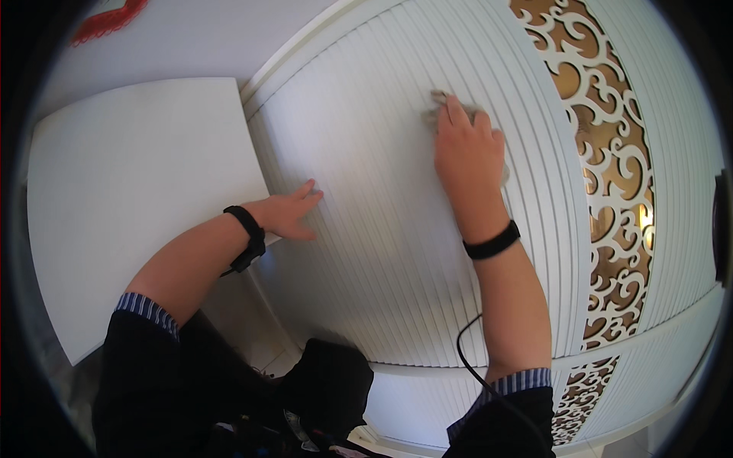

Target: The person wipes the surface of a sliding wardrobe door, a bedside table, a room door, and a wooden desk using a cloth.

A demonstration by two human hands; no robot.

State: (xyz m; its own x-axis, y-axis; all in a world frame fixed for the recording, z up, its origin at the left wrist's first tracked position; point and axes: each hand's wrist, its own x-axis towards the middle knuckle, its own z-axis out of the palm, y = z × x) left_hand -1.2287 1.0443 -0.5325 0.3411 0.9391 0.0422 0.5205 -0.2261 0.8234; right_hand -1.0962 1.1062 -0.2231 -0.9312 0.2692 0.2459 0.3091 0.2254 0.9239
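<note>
A greyish-beige cloth (439,97) is pressed against the white ribbed door panel (366,191). My right hand (469,149) lies over it with the fingers bent, and most of the cloth is hidden beneath the palm. Farther left, my left hand (289,212) has its fingers spread and holds nothing. It is beside the edge of the white flat-topped surface (153,153), with its fingertips at the panel. Each wrist wears a black band.
Right of the ribbed panel runs a strip of white scrollwork (611,168) over gold-brown mirror. A black cable (460,343) hangs beside my right forearm. A red decoration (111,21) is on the wall at upper left. Floor tiles (263,347) show below.
</note>
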